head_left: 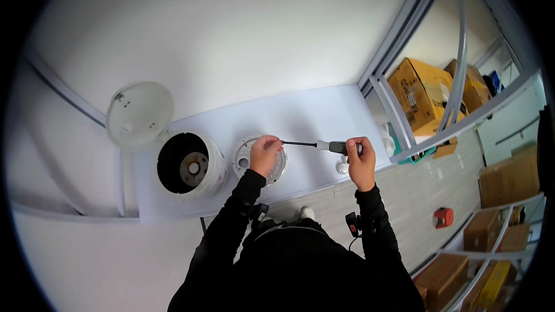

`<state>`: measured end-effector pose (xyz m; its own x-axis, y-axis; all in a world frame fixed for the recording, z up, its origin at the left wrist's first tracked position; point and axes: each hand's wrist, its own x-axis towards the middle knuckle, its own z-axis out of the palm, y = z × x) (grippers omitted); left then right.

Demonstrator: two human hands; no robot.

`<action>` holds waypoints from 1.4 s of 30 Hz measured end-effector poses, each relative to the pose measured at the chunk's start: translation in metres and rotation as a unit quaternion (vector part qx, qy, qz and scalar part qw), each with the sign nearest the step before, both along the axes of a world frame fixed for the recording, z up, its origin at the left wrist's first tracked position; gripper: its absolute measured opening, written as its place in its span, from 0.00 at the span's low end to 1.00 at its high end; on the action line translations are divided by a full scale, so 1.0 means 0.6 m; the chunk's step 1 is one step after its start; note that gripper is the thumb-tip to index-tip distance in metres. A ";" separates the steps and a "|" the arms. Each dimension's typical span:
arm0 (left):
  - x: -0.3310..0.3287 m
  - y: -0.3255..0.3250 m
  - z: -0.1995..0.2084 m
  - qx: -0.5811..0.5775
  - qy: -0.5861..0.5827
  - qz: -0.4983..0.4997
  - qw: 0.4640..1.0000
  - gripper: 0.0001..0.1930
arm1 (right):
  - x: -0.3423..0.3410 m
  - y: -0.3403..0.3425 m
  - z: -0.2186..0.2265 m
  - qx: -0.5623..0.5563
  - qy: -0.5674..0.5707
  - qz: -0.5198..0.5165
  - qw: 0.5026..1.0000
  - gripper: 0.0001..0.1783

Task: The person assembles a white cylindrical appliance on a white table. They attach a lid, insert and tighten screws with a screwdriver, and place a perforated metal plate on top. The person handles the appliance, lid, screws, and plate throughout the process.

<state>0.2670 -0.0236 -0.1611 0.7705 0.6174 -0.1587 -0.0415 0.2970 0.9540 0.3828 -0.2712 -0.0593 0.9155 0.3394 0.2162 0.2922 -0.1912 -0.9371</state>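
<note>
A screwdriver [299, 144] with a grey handle and a dark shaft lies level in the air above the table. My right hand [362, 164] is closed round its handle, at the right end. At the shaft's tip, my left hand [265, 157] pinches with thumb and fingers; whatever small thing may be between them is too small to make out. Below the left hand, a round white disc-shaped part [280, 171] with holes lies on the table, partly covered by the hand. Small white round pieces [343, 166] sit on the table beside my right hand.
A white drum-shaped appliance [217, 169] with a dark inside stands left on the white table [324, 107], its round translucent lid [140, 114] raised. Metal frame posts [399, 112] and cardboard boxes [425, 95] are at the right. A red stool [443, 218] stands on the floor.
</note>
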 end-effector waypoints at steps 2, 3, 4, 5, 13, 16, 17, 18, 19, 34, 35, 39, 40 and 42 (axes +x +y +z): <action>-0.003 -0.013 0.024 -0.008 -0.015 0.017 1.000 0.08 | 0.024 0.003 -0.002 0.026 -0.005 0.038 0.999 0.16; -0.003 -0.021 0.035 -0.009 -0.024 0.033 0.999 0.09 | 0.035 0.000 0.001 0.025 -0.001 0.046 0.999 0.15; -0.004 -0.028 0.039 -0.009 -0.032 0.050 0.998 0.09 | 0.044 -0.001 0.007 0.025 0.003 0.055 0.998 0.15; -0.004 -0.037 0.044 -0.009 -0.041 0.067 0.997 0.10 | 0.053 -0.002 0.011 0.025 0.008 0.063 0.998 0.15; 0.009 -0.097 0.063 -0.012 -0.086 0.141 0.986 0.10 | 0.123 -0.021 0.012 0.089 0.041 0.162 0.982 0.16; 0.011 -0.119 0.073 -0.008 -0.094 0.146 0.985 0.10 | 0.139 -0.030 0.013 0.099 0.042 0.184 0.977 0.15; 0.013 -0.128 0.074 -0.009 -0.094 0.153 0.984 0.10 | 0.144 -0.033 0.013 0.101 0.041 0.190 0.976 0.15; 0.014 -0.136 0.075 -0.009 -0.094 0.159 0.983 0.10 | 0.149 -0.036 0.016 0.103 0.040 0.199 0.974 0.15; 0.012 -0.142 0.076 -0.001 -0.097 0.162 0.982 0.10 | 0.152 -0.038 0.017 0.107 0.042 0.208 0.971 0.15; -0.006 -0.181 0.124 -0.051 -0.124 0.241 0.961 0.11 | 0.167 -0.079 0.017 0.084 0.050 0.416 0.904 0.14; -0.009 -0.179 0.126 -0.027 -0.113 0.231 0.966 0.11 | 0.168 -0.083 0.021 0.072 0.065 0.423 0.901 0.14; -0.018 -0.179 0.141 0.096 -0.070 0.192 0.974 0.13 | 0.192 -0.093 0.026 0.049 0.032 0.446 0.893 0.14; -0.019 -0.182 0.144 0.113 -0.064 0.191 0.973 0.13 | 0.197 -0.098 0.028 0.039 0.057 0.455 0.888 0.15; -0.020 -0.185 0.148 0.147 -0.052 0.188 0.970 0.12 | 0.204 -0.103 0.035 0.025 0.136 0.479 0.867 0.16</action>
